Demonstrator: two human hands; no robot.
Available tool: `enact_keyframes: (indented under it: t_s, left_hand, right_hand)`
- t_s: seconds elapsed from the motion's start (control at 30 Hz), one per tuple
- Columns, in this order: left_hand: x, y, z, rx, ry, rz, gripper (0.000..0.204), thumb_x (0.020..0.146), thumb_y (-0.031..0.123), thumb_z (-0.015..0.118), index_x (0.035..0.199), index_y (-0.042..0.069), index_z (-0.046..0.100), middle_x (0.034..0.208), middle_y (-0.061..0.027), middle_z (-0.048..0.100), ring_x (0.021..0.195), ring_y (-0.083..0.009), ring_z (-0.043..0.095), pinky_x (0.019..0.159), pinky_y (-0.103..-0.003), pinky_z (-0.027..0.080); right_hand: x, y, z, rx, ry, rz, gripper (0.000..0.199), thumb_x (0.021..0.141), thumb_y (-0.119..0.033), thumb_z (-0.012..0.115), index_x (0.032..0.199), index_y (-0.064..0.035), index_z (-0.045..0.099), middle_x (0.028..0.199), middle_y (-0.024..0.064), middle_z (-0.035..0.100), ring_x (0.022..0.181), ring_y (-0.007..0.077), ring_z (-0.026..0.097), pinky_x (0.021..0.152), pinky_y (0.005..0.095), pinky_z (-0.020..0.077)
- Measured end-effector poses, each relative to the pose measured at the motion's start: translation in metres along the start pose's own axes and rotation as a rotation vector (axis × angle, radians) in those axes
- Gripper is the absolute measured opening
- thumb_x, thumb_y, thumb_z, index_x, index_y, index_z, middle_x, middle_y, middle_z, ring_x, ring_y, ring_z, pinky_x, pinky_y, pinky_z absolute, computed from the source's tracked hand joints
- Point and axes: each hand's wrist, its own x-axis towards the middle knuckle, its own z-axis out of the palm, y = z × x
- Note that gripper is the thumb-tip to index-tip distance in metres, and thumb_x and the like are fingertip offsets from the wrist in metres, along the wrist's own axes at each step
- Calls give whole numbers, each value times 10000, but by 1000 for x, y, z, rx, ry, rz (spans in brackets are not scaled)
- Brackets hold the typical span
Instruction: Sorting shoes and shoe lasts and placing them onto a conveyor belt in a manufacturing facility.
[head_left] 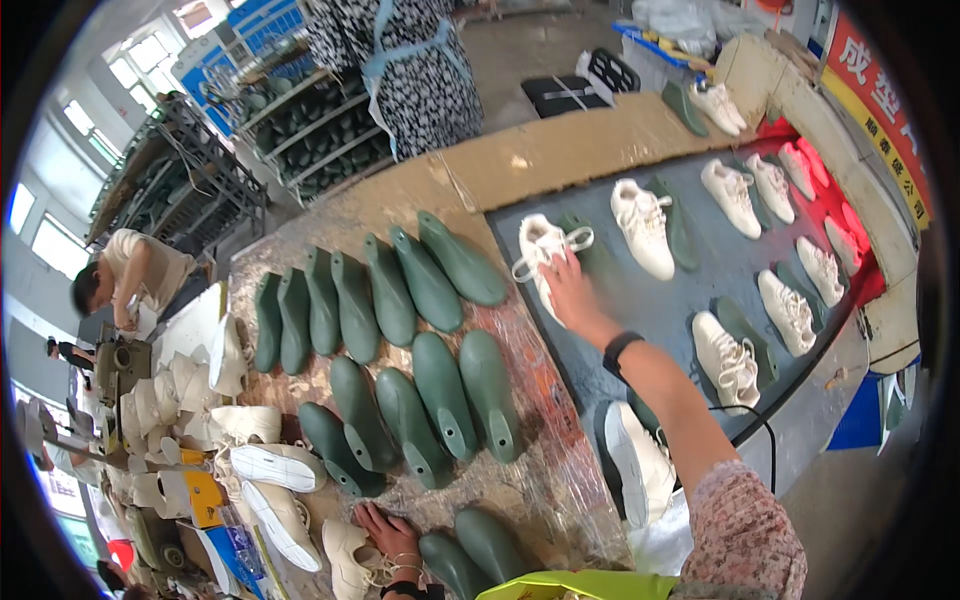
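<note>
My right hand (572, 292) reaches over a grey flat belt and grips a cream lace-up shoe (541, 240) at its near left corner, fingers closed over the upper. Green shoe lasts lie beside several shoes on the belt; one pair is a cream shoe (642, 228) and a green last (674, 225). Low on the worn table, my left hand (391, 533) rests with fingers stretched out and apart. A cream shoe (347, 558) lies against its left side, and two green lasts (489, 540) lie to its right.
Two rows of green lasts (373, 295) cover the table's middle. Cream shoes (277, 466) pile up at the left. A red-lit machine opening (845, 215) stands at the belt's far right. A black cable (768, 432) curves near my right forearm. Other people stand beyond the table.
</note>
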Motion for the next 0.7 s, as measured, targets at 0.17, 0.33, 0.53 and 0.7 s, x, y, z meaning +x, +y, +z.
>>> enact_keyframes:
  t_s: [0.17,0.33,0.53,0.7]
  left_hand:
    - [-16,-22,12,-85,91,-34,533,789,162,473,1282,-25,393,1379,-243,307,1289,-406,288,1055,-501,236]
    - [-20,-48,41,-69,-130,98,527,899,272,406,1356,18,344,1441,-199,267,1318,-400,232,1039,-574,200]
    - [-9,-69,64,365,-224,212,532,787,324,522,1241,46,525,1427,-241,232,1317,-458,174,1076,-556,133]
    - [31,-44,-14,15,-394,703,269,857,188,430,973,20,605,984,-193,617,907,-368,591,811,-424,470]
  right_hand:
    - [-45,-27,-53,-1,65,-146,516,711,-105,614,1213,-88,497,1184,171,472,1155,356,399,970,435,354]
    - [-179,-108,-111,433,-367,-56,256,809,-172,530,1036,-64,582,879,186,599,870,379,559,756,466,454]
    - [-346,-206,-127,568,-833,-244,636,861,-450,533,1303,-18,386,1320,198,426,1194,353,426,992,400,362]
    - [-415,-245,-147,811,-1078,-103,674,809,-400,613,1283,21,384,1242,281,461,1130,396,472,953,402,387]
